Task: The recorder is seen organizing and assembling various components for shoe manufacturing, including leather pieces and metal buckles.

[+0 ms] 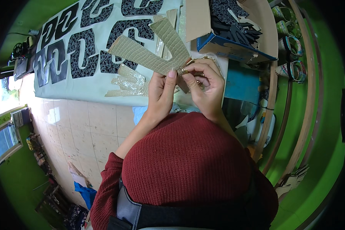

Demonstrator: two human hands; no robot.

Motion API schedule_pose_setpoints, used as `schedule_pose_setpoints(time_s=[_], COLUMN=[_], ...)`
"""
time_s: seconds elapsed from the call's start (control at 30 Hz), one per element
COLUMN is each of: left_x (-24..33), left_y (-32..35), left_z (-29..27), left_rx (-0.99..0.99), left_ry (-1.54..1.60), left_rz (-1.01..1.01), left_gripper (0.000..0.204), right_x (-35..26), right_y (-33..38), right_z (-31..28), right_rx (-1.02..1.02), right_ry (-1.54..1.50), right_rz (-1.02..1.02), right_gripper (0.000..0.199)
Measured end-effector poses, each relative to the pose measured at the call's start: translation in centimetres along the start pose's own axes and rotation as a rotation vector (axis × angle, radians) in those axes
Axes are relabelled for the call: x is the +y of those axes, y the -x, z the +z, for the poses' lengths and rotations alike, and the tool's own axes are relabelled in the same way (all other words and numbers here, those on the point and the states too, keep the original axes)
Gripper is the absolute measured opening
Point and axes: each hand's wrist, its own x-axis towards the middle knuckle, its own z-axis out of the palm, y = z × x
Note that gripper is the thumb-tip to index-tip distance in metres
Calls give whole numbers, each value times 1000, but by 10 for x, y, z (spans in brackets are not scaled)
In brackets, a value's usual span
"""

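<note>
Holding a V-shaped cut piece of beige, scale-embossed material (pixel 149 51) just above the frame's centre, the person works at its lower corner, where the two arms of the piece meet. Left hand (pixel 161 92) pinches that corner, thumb up against the near face, fingers closed behind it; this looks like a steadying grip, keeping the piece upright and fanned away from the body. Right hand (pixel 205 86) has its fingers curled tight around a small gold-coloured metal fitting (pixel 184 70) pressed at the same corner; what the fitting is cannot be made out.

Beneath the hands, more beige cut pieces (pixel 128 82) lie loosely stacked on a pale sheet (pixel 80 86) covering the worktable, near at hand. Further toward upper left, dark patterned cut pieces (pixel 80 46) are laid out in rows, apart from one another, probably for sorting. At upper right, an open blue cardboard box (pixel 234 48) holds black cut parts, just beside the hands. Rolls of patterned tape (pixel 293 57) sit at the far right edge. A red knit sweater (pixel 188 157) fills the lower frame.
</note>
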Motion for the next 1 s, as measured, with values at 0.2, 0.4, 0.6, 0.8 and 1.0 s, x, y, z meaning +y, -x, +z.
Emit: schedule_pose_setpoints(time_s=[0.2, 0.4, 0.6, 0.8, 1.0], left_x=[4, 6, 4, 8, 8], left_y=[1, 1, 0, 1, 0], left_z=[4, 0, -2, 4, -2], left_rx=[13, -7, -21, -15, -32], left_ry=[-122, -192, -158, -133, -181], left_rz=[110, 120, 175, 212, 183], left_gripper=[24, 25, 20, 21, 21], right_x=[-4, -3, -3, -15, -7], right_y=[1, -2, -2, 4, 2], right_z=[2, -3, -2, 6, -3], right_rx=[21, 7, 9, 195, 25], right_ry=[-78, 169, 303, -48, 313], right_rz=[30, -159, -337, -39, -288], right_gripper=[9, 10, 13, 21, 22])
